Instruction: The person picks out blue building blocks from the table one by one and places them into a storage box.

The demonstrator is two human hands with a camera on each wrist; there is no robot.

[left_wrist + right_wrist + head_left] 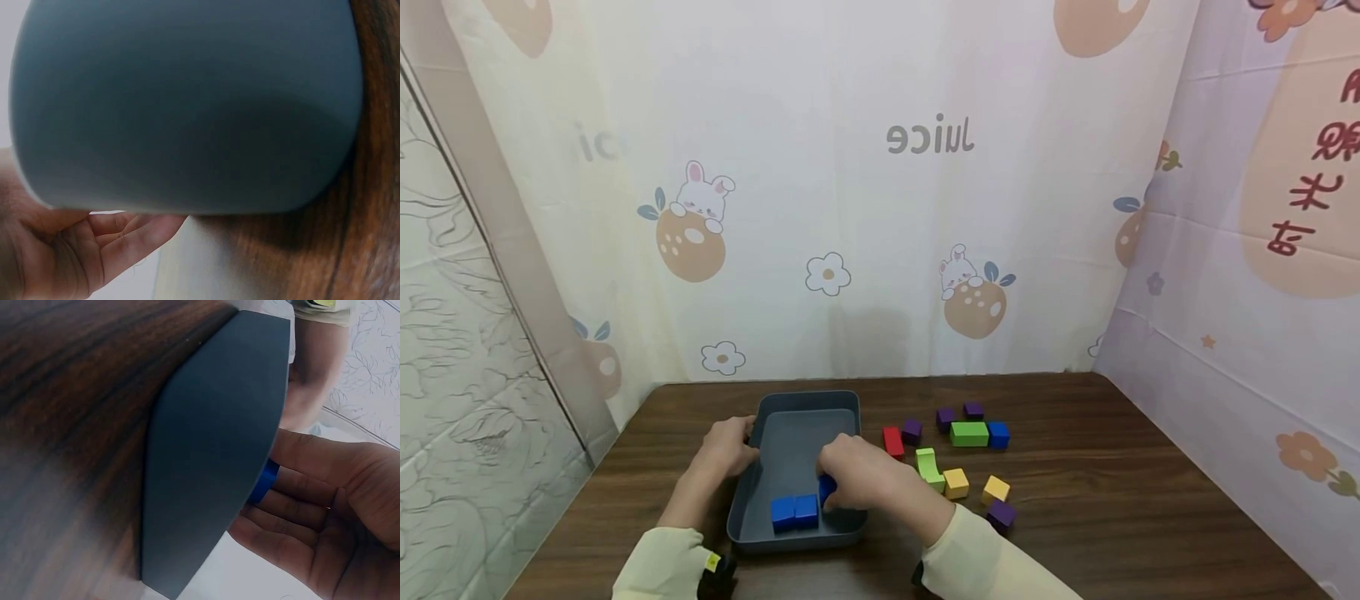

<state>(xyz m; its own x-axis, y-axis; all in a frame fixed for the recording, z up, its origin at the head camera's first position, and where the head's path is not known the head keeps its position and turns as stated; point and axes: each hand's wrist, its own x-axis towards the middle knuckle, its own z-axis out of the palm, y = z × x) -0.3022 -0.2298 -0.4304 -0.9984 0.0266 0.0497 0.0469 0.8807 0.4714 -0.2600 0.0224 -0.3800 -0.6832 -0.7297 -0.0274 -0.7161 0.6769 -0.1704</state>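
A dark grey tray (790, 446) lies on the wooden table, with two blue blocks (783, 515) side by side near its front edge. My left hand (725, 450) holds the tray's left rim; in the left wrist view the tray wall (187, 112) hides part of that hand. Inside the tray, toward the right wall, my right hand (859, 473) pinches another blue block (827, 487) between thumb and fingers, just right of the pair. In the right wrist view this blue block (265, 481) shows partly past the tray's outer wall.
Right of the tray lie loose blocks: a red block (892, 442), several purple blocks (945, 419), a green block (969, 434), a blue cube (998, 434), a curved light-green block (928, 469) and two yellow cubes (956, 483). A printed curtain (880, 208) hangs behind the table.
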